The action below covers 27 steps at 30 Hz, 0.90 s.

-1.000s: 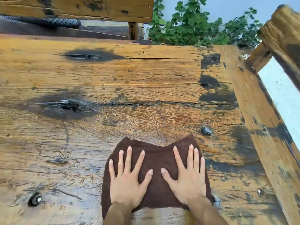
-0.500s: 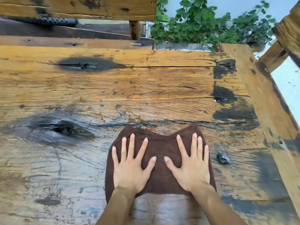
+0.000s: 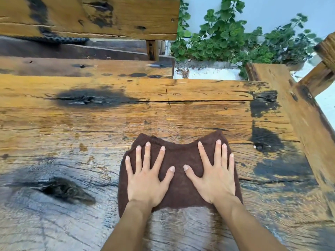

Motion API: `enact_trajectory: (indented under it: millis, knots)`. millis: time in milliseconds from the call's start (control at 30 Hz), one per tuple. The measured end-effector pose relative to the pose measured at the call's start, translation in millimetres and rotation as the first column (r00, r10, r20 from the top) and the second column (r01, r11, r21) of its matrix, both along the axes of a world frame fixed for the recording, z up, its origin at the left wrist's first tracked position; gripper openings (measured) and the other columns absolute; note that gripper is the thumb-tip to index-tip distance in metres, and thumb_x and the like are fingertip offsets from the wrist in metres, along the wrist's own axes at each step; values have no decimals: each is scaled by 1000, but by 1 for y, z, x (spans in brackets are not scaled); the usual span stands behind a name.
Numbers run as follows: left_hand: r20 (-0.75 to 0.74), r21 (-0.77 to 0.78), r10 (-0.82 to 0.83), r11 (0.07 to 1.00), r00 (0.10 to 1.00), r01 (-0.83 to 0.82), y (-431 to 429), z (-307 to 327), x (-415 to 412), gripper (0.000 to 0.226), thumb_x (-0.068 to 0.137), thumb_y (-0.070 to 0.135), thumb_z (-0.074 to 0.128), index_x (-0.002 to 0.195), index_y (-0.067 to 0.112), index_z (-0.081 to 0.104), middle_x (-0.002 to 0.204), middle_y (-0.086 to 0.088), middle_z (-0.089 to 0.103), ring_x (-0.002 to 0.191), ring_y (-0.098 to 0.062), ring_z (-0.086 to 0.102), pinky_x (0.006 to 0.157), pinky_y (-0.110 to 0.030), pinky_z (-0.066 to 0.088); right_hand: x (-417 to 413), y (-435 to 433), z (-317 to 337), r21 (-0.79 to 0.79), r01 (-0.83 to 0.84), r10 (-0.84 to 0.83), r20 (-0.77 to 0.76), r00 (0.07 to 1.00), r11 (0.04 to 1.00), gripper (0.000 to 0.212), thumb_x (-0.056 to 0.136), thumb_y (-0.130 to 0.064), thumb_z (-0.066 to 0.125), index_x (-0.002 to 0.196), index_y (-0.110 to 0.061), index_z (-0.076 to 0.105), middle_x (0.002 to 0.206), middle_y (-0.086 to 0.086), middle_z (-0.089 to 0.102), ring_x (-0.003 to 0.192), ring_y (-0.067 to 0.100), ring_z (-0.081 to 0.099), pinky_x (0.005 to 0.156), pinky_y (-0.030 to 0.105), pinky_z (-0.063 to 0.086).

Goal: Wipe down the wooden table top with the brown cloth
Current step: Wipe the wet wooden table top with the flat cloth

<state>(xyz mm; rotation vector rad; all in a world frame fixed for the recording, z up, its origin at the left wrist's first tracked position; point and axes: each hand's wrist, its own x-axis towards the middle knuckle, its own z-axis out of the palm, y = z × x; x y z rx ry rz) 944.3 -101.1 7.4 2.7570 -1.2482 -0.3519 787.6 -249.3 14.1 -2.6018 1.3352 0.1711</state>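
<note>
A brown cloth (image 3: 178, 160) lies spread flat on the weathered wooden table top (image 3: 90, 134), right of centre. My left hand (image 3: 146, 176) presses palm-down on the cloth's left half with its fingers spread. My right hand (image 3: 212, 176) presses flat on the right half in the same way. Neither hand grips the fabric. Both forearms reach in from the bottom edge. The wood nearest me looks dark and wet, while the far planks look drier and orange.
A dark knot hole (image 3: 63, 189) sits left of the cloth, and a metal bolt head (image 3: 257, 146) to its right. A wooden bench (image 3: 87, 69) runs along the far side, another bench (image 3: 304, 115) along the right. Green plants (image 3: 235, 38) grow beyond the far right corner.
Both hands have slid the cloth away from me toward the table's far edge, leaving a wet sheen on the wood behind it. The hands stay flat on it.
</note>
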Motion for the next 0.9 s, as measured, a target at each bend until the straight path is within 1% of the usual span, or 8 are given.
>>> enact_trajectory:
  millis: [67,200,300,667,900]
  knots:
    - [-2,14,5,1000,1000,-5,-21,3,18,71,95,83,6,156,57,-18,169,6,-30,154,-23,-34,124,-58,-18,15,-17,1,2,5,-5,-20,1000,1000,89,86,-93,4,159,-49,-21,170,15,-29,155,30,-33,127,54,-13]
    - [-2,-1,-3,1000,1000,3,-67,4,58,72,94,84,8,156,58,-15,171,6,-25,156,-23,-29,124,-56,-17,48,-53,-1,1,41,-41,-4,999,999,89,85,-94,1,160,-50,-18,171,14,-26,156,30,-30,127,53,-13]
    - [9,-17,-3,1000,1000,3,-95,5,81,72,93,84,8,157,59,-13,172,6,-22,157,-22,-26,124,-55,-17,74,-84,2,-10,32,-32,-4,999,999,91,83,-95,1,160,-51,-15,172,15,-22,158,31,-26,127,53,-13]
    - [38,-46,24,999,999,-22,-189,0,173,75,92,85,10,160,57,0,175,4,-11,160,-23,-17,125,-58,-12,171,-183,-1,-29,29,-29,21,999,999,94,81,-97,10,162,-51,-6,174,15,-16,160,31,-20,127,54,-13]
    - [57,-36,8,999,998,-6,-225,1,212,76,92,86,12,161,56,4,176,3,-5,161,-26,-12,125,-60,-10,205,-213,2,-25,41,-41,29,999,999,94,84,-95,13,164,-48,-1,174,18,-10,160,34,-17,127,56,-12]
